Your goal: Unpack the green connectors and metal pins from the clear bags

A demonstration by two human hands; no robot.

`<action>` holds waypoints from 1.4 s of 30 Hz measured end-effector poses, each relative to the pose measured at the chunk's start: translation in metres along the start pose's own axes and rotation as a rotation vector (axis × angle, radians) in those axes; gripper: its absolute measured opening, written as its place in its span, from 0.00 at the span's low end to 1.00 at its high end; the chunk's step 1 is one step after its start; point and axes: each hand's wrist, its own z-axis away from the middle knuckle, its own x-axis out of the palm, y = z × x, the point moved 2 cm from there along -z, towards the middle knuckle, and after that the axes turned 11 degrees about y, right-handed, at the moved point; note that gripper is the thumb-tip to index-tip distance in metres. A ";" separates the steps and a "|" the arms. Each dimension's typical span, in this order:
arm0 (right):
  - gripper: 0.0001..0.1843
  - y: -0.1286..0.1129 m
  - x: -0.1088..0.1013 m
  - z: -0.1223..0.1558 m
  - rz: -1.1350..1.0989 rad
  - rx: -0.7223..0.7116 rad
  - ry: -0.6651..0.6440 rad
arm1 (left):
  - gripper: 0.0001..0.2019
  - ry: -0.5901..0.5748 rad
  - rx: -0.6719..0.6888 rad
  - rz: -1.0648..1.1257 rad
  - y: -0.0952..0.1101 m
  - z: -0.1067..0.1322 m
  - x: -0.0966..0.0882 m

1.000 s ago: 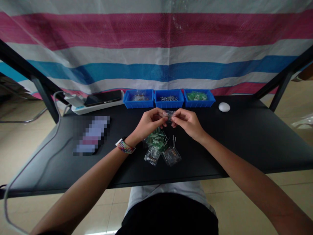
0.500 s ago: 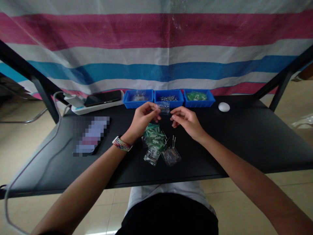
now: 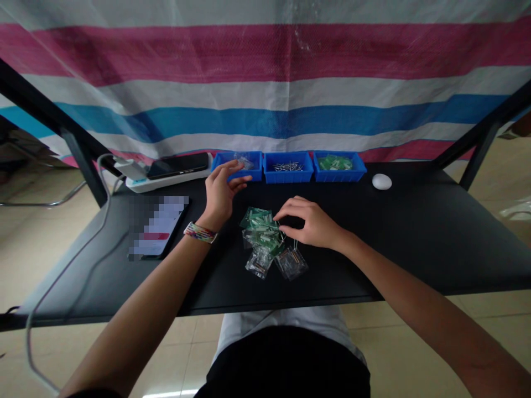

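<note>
My left hand (image 3: 222, 190) is over the front edge of the left blue bin (image 3: 220, 174), which holds small clear plastic packets (image 3: 244, 160). Its fingers are spread, with nothing seen in them. My right hand (image 3: 309, 222) reaches into the pile on the table from the right. Thumb and forefinger pinch the edge of a green packet (image 3: 260, 216) on top. Under and around it lie more green packets, loose thin metal pins (image 3: 295, 243) and, nearer me, clear packets (image 3: 259, 261) with small metal parts inside. My palm hides some of the pins.
The middle blue bin (image 3: 287, 176) holds metal pins, the right blue bin (image 3: 339, 174) green packets. A white egg-shaped object (image 3: 381, 181) sits farther right. At left are a phone (image 3: 166, 221), a white power strip (image 3: 168, 181) carrying a dark phone (image 3: 178, 165), and a cable.
My left hand has moved left to the left bin and no longer holds the small clear packet. My right hand has come down toward me to the pile and closed on a green packet.
</note>
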 end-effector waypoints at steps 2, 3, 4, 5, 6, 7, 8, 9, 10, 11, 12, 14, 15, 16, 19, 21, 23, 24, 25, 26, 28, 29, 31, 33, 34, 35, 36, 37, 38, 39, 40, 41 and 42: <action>0.15 -0.003 0.004 0.002 0.058 -0.106 -0.073 | 0.10 -0.046 0.027 -0.027 0.000 0.004 0.002; 0.17 -0.003 0.006 0.002 0.078 -0.139 -0.092 | 0.09 -0.066 0.035 -0.040 -0.001 0.006 0.004; 0.18 -0.003 0.008 0.003 0.096 -0.164 -0.097 | 0.09 -0.082 0.040 -0.052 -0.002 0.007 0.005; 0.17 -0.002 0.009 0.004 0.113 -0.187 -0.095 | 0.08 -0.094 0.043 -0.062 -0.002 0.008 0.005; 0.15 -0.001 0.010 0.004 0.128 -0.208 -0.089 | 0.08 -0.103 0.047 -0.072 -0.003 0.009 0.006; 0.14 0.000 0.011 0.004 0.139 -0.224 -0.083 | 0.08 -0.107 0.052 -0.083 -0.003 0.009 0.006; 0.12 0.000 0.011 0.004 0.146 -0.235 -0.078 | 0.07 -0.109 0.059 -0.095 -0.003 0.009 0.007; 0.11 0.000 0.011 0.004 0.146 -0.241 -0.071 | 0.07 -0.110 0.065 -0.108 -0.004 0.010 0.007; 0.10 -0.001 0.011 0.004 0.133 -0.239 -0.055 | 0.07 -0.112 0.072 -0.123 -0.004 0.010 0.007; 0.10 -0.001 0.010 0.003 0.108 -0.228 -0.026 | 0.07 -0.117 0.080 -0.136 -0.004 0.010 0.007; 0.10 -0.002 0.009 0.002 0.075 -0.208 0.015 | 0.07 -0.128 0.091 -0.146 -0.003 0.011 0.007; 0.10 -0.003 0.006 0.000 -0.005 -0.130 0.117 | 0.06 -0.186 0.117 -0.156 -0.002 0.013 0.008; 0.09 -0.002 0.005 -0.001 -0.047 -0.068 0.174 | 0.06 -0.234 0.125 -0.159 -0.002 0.015 0.009; 0.09 0.000 0.004 -0.002 -0.091 0.007 0.227 | 0.06 -0.293 0.127 -0.162 -0.001 0.017 0.011; 0.08 0.013 0.002 -0.003 -0.262 0.259 0.361 | 0.11 -0.489 0.100 -0.187 -0.002 0.025 0.015; 0.10 0.022 0.001 -0.004 -0.384 0.386 0.423 | 0.16 -0.598 0.075 -0.219 -0.002 0.033 0.018; 0.13 0.027 -0.001 -0.004 -0.475 0.469 0.455 | 0.17 -0.672 0.070 -0.269 -0.002 0.040 0.020; 0.13 0.028 -0.002 -0.005 -0.509 0.500 0.465 | 0.16 -0.697 0.074 -0.297 -0.002 0.043 0.022; 0.13 0.028 -0.002 -0.005 -0.537 0.526 0.470 | 0.16 -0.717 0.079 -0.323 -0.003 0.046 0.023; 0.13 0.027 -0.003 -0.005 -0.562 0.547 0.472 | 0.16 -0.734 0.080 -0.344 -0.003 0.048 0.024; 0.14 0.024 -0.004 -0.005 -0.601 0.577 0.466 | 0.18 -0.752 0.074 -0.361 -0.004 0.051 0.025; 0.14 0.023 -0.004 -0.005 -0.618 0.589 0.457 | 0.18 -0.755 0.069 -0.361 -0.004 0.051 0.026; 0.16 0.021 -0.003 -0.005 -0.646 0.609 0.430 | 0.17 -0.747 0.067 -0.360 -0.005 0.051 0.026; 0.18 0.022 -0.001 -0.005 -0.656 0.618 0.402 | 0.16 -0.740 0.066 -0.360 -0.006 0.050 0.025; 0.19 0.023 -0.001 -0.005 -0.652 0.615 0.389 | 0.16 -0.739 0.063 -0.361 -0.006 0.050 0.025; 0.19 0.024 0.000 -0.005 -0.642 0.608 0.378 | 0.16 -0.740 0.059 -0.363 -0.007 0.050 0.025; 0.19 0.025 0.001 -0.005 -0.629 0.598 0.369 | 0.15 -0.743 0.056 -0.364 -0.007 0.050 0.025; 0.19 0.025 0.002 -0.005 -0.616 0.589 0.362 | 0.15 -0.748 0.052 -0.367 -0.007 0.051 0.025; 0.18 0.026 0.002 -0.005 -0.605 0.580 0.356 | 0.14 -0.754 0.048 -0.371 -0.006 0.052 0.026; 0.18 0.026 0.002 -0.005 -0.597 0.573 0.354 | 0.14 -0.758 0.045 -0.373 -0.006 0.052 0.026; 0.17 0.025 0.002 -0.006 -0.591 0.566 0.355 | 0.14 -0.760 0.044 -0.374 -0.006 0.053 0.026; 0.17 0.024 0.002 -0.006 -0.588 0.561 0.358 | 0.14 -0.762 0.043 -0.373 -0.006 0.054 0.026; 0.17 0.023 0.001 -0.006 -0.587 0.558 0.365 | 0.14 -0.762 0.044 -0.371 -0.005 0.054 0.026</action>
